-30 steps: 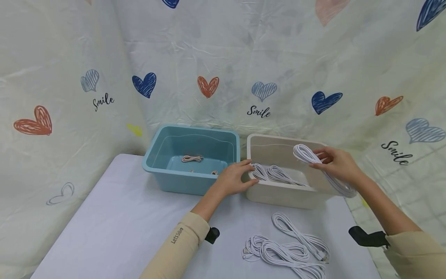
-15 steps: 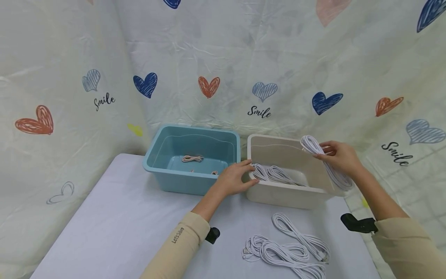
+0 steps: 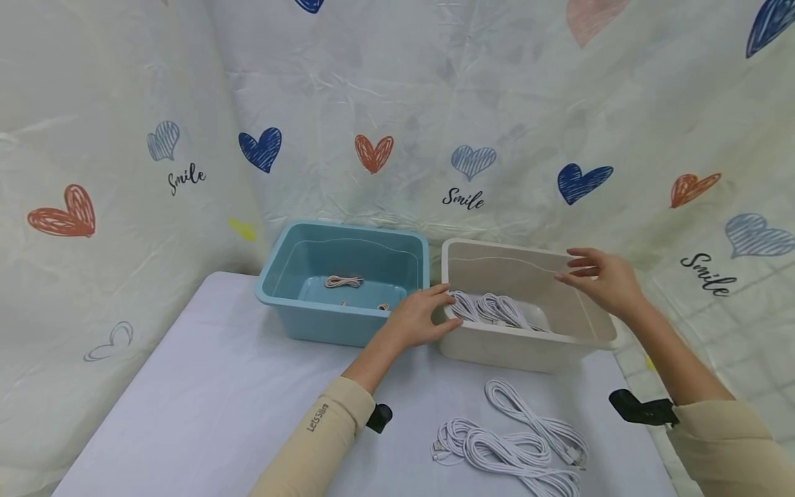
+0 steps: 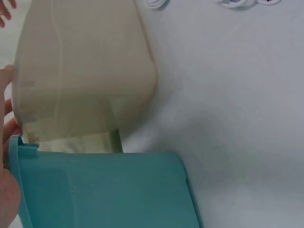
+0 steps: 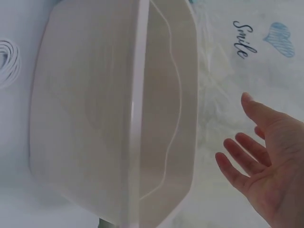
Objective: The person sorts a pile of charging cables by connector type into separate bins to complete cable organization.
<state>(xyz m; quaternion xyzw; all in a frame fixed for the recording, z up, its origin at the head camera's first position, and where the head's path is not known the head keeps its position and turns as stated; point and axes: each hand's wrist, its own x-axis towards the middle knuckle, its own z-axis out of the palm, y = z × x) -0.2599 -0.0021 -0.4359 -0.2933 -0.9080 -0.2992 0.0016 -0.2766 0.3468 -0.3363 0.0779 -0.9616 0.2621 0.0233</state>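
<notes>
Over the right end of the beige bin [image 3: 528, 348] my right hand [image 3: 599, 279] hovers with its fingers spread and nothing in them. In the right wrist view that hand [image 5: 275, 161] appears apart from the rim. My left hand [image 3: 417, 317] rests at the bin's front left corner, fingertips and thumb touching the rim. Several bundles of white cable [image 3: 499, 310] lie inside the bin, towards its left. More white cable bundles [image 3: 509, 449] lie on the table in front of it.
A blue bin [image 3: 329, 324] stands left of the beige one, holding a small pinkish cable bundle [image 3: 343, 281] and little bits near its front wall. A white cloth covers the table [image 3: 205, 386]. Behind hangs a curtain [image 3: 404, 83] printed with hearts.
My right hand moved slightly up and right, then let go of a white cable bundle, which now lies with the others in the beige bin. My left hand stayed put.
</notes>
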